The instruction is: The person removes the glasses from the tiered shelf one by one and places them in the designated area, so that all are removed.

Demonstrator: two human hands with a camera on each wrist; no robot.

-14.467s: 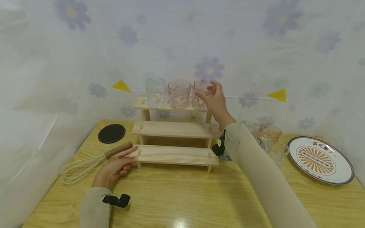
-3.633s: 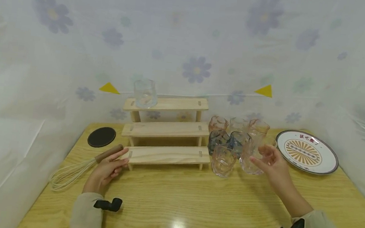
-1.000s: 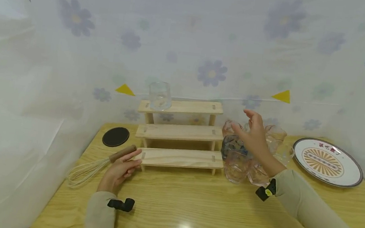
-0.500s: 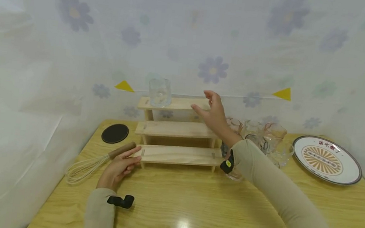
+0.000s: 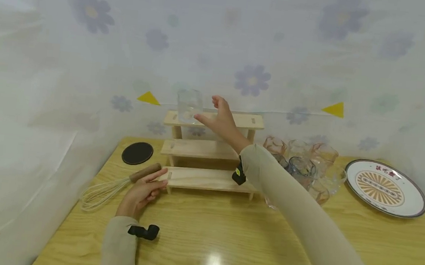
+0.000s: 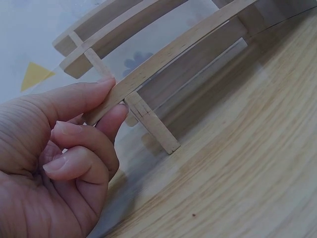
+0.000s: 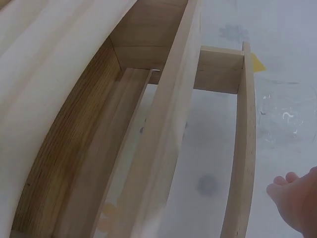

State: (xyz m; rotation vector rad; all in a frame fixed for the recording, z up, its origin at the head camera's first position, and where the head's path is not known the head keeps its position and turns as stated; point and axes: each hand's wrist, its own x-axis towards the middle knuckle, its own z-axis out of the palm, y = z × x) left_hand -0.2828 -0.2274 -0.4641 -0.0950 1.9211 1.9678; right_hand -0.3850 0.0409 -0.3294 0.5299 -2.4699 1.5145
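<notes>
My left hand pinches the left end of the lowest board of a three-step wooden shelf; in the left wrist view its thumb lies on top and a finger beneath. A clear glass stands upright at the left of the top step. Right beside it reaches my right hand, thumb and fingers spread apart with nothing between them. The thumb tip overlaps the glass's lower right side in the head view. The right wrist view catches only part of this hand, with the glass beyond it.
Several pink, clear and dark blue glasses crowd the table right of the shelf, partly behind the right sleeve. Farther right lies a patterned plate. At left are a whisk and a black round coaster.
Two pink glasses have left the top step since the oldest frame, and pink glasses stand in the right-hand group. My right hand has moved left from there to the clear glass; the left stays put.
</notes>
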